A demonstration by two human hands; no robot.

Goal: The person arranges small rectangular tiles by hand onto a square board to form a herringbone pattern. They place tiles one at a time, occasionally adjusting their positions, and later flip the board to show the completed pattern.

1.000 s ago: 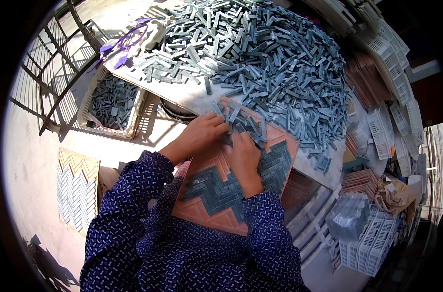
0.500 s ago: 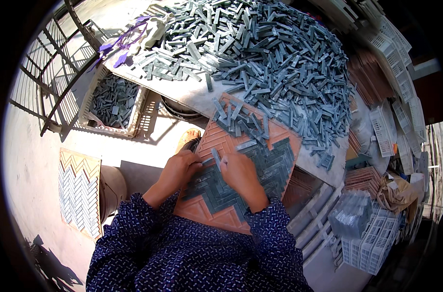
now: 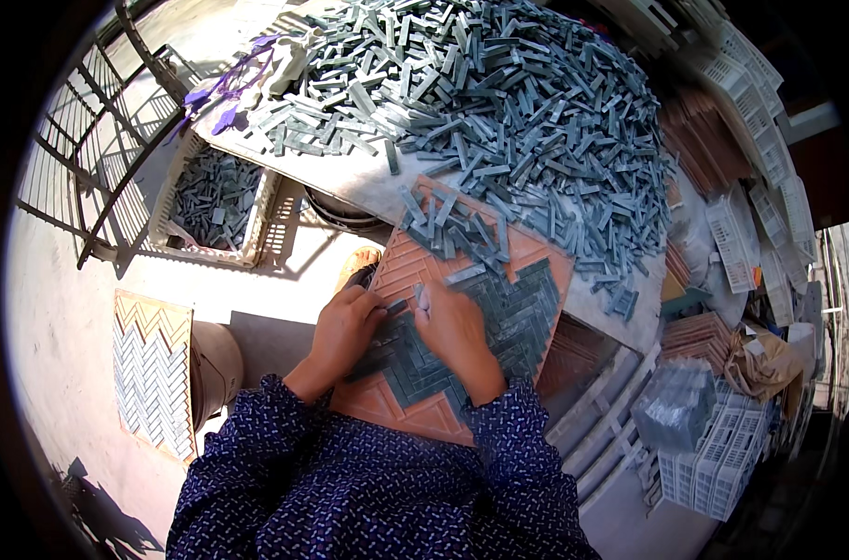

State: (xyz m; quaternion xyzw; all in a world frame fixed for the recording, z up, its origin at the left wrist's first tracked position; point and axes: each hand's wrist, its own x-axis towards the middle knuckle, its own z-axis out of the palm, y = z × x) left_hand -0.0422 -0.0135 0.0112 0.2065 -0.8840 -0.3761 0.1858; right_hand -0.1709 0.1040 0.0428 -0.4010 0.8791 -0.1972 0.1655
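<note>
An orange-brown grooved tray (image 3: 409, 263) rests tilted against my lap and the table edge. Dark grey-green strip tiles (image 3: 431, 357) fill much of it in a herringbone pattern, and a small heap of loose strip tiles (image 3: 452, 227) lies on its far end. My left hand (image 3: 344, 329) is over the tray's left side, fingertips pinched on a short strip tile (image 3: 396, 306). Close beside it, my right hand (image 3: 455, 334) is closed around another strip tile (image 3: 419, 293), mostly hidden by the fingers.
A large pile of strip tiles (image 3: 499, 103) covers the table (image 3: 350, 177). At left are a crate of tiles (image 3: 217, 201) and a herringbone-filled tray (image 3: 152, 373) against a bucket (image 3: 216, 364). Stacked white crates (image 3: 718, 457) and brown trays (image 3: 704, 140) stand at right.
The strip tile in my right hand shows less between the fingers, and that hand has shifted slightly. My left hand keeps nearly the same place. The whole view has shifted a little.
</note>
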